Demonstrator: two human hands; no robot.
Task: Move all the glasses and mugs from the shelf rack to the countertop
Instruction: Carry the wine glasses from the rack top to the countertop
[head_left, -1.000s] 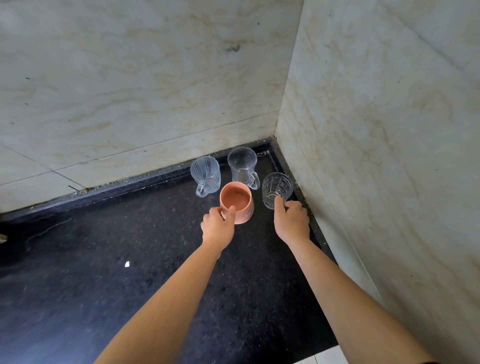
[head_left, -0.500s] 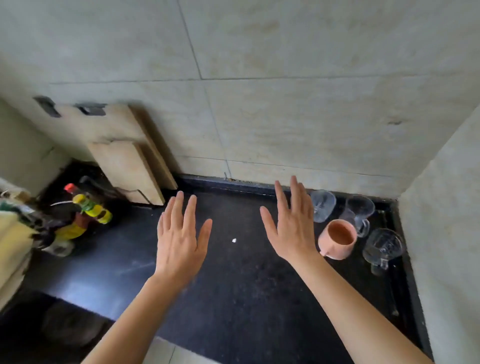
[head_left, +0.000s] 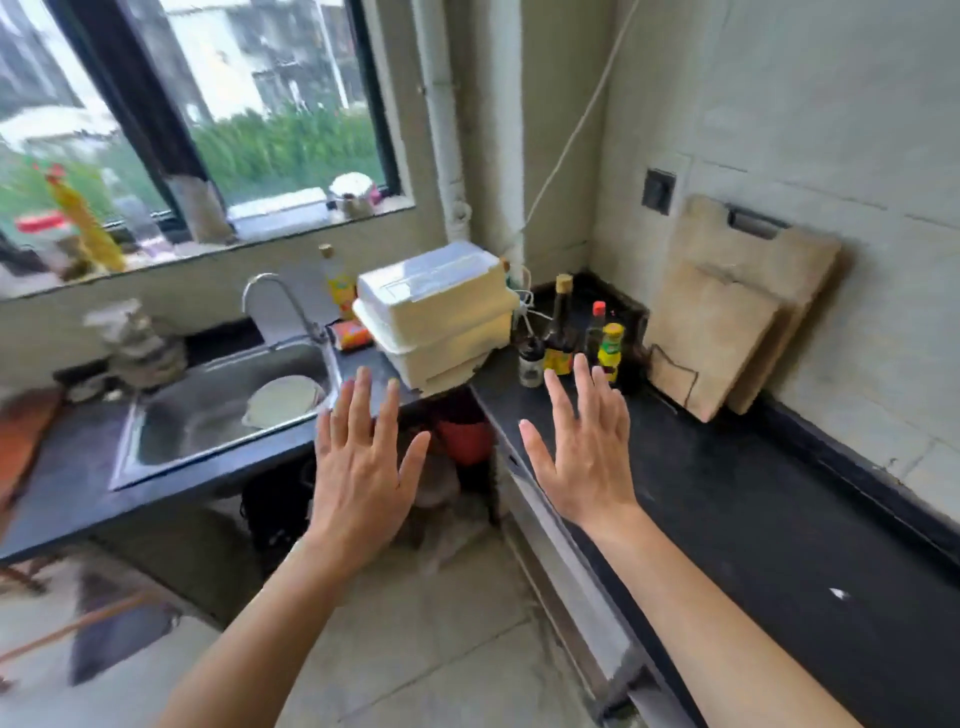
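Observation:
My left hand is held out flat with fingers spread, empty, over the gap between the sink counter and the floor. My right hand is also flat and empty, hovering above the left edge of the black countertop. No glasses or mugs are in view, and no shelf rack can be seen.
A steel sink with a white plate and a tap sits at left. White foam boxes stack at the counter corner. Sauce bottles stand beside them. Two wooden cutting boards lean on the tiled wall. A window lies behind.
My hands let go of the pink mug and the glass, then opened flat. My view swung left from the counter corner to the sink and window; the glasses left the frame.

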